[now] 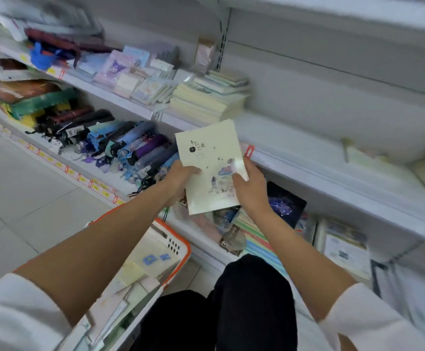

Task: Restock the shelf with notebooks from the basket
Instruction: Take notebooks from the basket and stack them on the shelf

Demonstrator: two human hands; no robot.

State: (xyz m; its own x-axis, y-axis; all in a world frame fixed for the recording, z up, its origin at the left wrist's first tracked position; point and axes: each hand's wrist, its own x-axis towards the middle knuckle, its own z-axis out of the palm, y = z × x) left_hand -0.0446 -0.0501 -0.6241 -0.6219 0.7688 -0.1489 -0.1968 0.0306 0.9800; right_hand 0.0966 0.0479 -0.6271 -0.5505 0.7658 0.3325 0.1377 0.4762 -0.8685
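Holding one pale notebook (210,168) with both hands, raised in front of the shelf (320,168). Left hand (178,182) grips its left edge, thumb on the cover. Right hand (250,188) grips its right edge, thumb near a glare spot. Basket (181,245) sits below the left forearm, more notebooks inside. Stack (206,102) of pale notebooks lies on the shelf above the hands. Umbrellas (130,148) lie left of the left hand.

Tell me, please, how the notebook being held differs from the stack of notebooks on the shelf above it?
The held notebook is single, tilted in the air, gripped by both hands; the shelf stack is many, lying flat. The held notebook shows its illustrated cover; the stack shows mostly page edges. Both are pale cream.
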